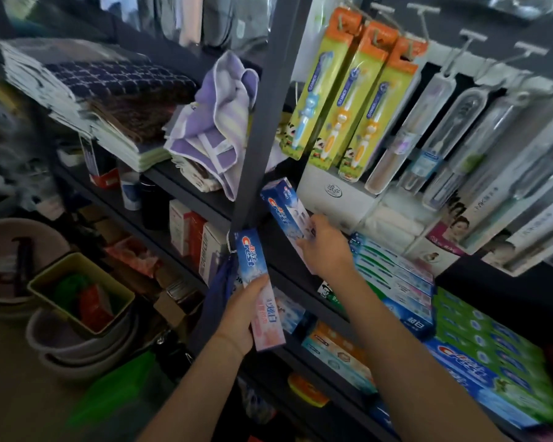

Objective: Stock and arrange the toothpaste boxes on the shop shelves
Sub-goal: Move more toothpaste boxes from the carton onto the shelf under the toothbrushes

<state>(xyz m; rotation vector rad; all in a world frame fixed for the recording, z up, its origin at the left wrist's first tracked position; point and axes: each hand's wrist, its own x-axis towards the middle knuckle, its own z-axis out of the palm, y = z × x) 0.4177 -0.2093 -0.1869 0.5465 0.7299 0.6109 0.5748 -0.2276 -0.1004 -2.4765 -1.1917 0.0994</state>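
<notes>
While my right hand (pixel 328 250) pinches the lower end of a blue and white cardboard toothpaste box (pixel 286 215), I would slide that box flat onto the dark metal shelf board (pixel 288 250) instead of dropping it, keeping its printed face outward. It now leans tilted against the grey upright shelf post (pixel 262 129), its top end just right of the post, so I judge it needs laying down and pushing right until it sits against the stack of blue and green toothpaste boxes (pixel 393 275). My left hand (pixel 241 317), below and left of the post's foot, is wrapped round a second box, blue fading to pink (pixel 261 288), held upright and clear of the shelf; I would keep it there until the first is settled. Farther right of the post hang yellow-green children's toothbrush packs (pixel 348 97); I would stay under them.
</notes>
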